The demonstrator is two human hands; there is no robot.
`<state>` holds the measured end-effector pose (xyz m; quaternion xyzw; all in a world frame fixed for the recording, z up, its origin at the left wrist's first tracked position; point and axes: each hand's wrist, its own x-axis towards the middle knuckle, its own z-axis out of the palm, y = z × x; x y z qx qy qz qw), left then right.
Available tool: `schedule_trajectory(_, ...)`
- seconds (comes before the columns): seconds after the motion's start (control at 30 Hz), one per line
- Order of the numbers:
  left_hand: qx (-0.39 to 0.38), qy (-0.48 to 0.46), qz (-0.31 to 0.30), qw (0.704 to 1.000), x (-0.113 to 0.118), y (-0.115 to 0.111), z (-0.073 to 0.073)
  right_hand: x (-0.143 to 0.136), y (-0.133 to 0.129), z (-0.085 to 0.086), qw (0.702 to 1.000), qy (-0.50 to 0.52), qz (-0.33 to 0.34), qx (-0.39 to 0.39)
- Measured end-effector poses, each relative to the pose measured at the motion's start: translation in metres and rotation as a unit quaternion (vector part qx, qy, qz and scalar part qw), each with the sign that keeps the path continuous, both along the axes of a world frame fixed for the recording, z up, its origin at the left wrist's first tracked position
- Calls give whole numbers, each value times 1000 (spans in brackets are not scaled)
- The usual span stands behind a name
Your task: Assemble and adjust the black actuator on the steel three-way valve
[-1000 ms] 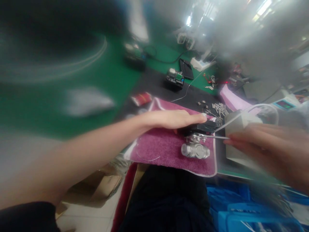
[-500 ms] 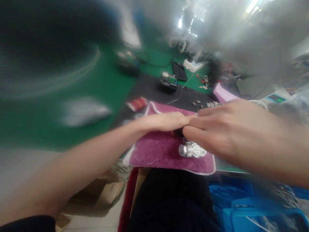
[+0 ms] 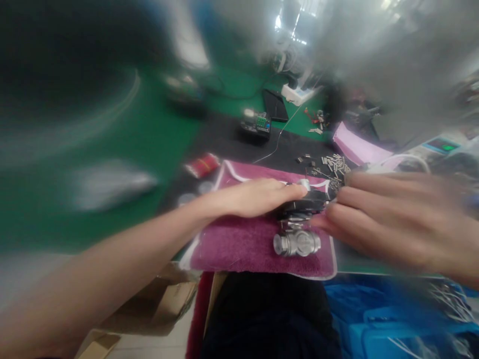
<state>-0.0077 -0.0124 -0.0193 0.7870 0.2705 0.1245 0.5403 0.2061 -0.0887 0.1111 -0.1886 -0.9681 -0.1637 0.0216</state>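
Beyond the metal valve (image 3: 299, 243), my left hand (image 3: 256, 197) closes round the black unit (image 3: 310, 203), seemingly attached; I can't tell my right hand's (image 3: 377, 212) opening or hold, nor what's left.

The cloth (image 3: 239, 244) is plum with white edging, the packet (image 3: 203, 165) at its ten o'clock red and yellow.

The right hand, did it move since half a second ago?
Yes. Against the pink towel, the right hand has moved to the right, away from the left hand.
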Motion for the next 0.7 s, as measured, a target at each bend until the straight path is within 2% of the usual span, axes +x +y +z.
schedule_trajectory(0.07,-11,3,10,1000,1,-1,1,11,-4,-14,998,50,-34,-14)
schedule_trajectory(0.17,-21,11,13,1000,2,-2,2,24,-12,-38,987,127,-92,20)
schedule_trajectory(0.27,-25,18,16,999,2,-2,5,31,-20,-63,970,192,-143,52)
schedule_trajectory(0.33,-35,22,16,999,3,-1,7,32,-25,-78,953,247,-169,48)
schedule_trajectory(0.43,-47,27,7,999,5,-1,10,34,-30,-92,930,290,-221,40)
schedule_trajectory(0.57,-37,11,8,999,7,-1,10,36,-33,-93,921,298,-251,16)
schedule_trajectory(0.7,-36,-1,10,999,6,-1,4,34,-36,-71,938,239,-250,-6)
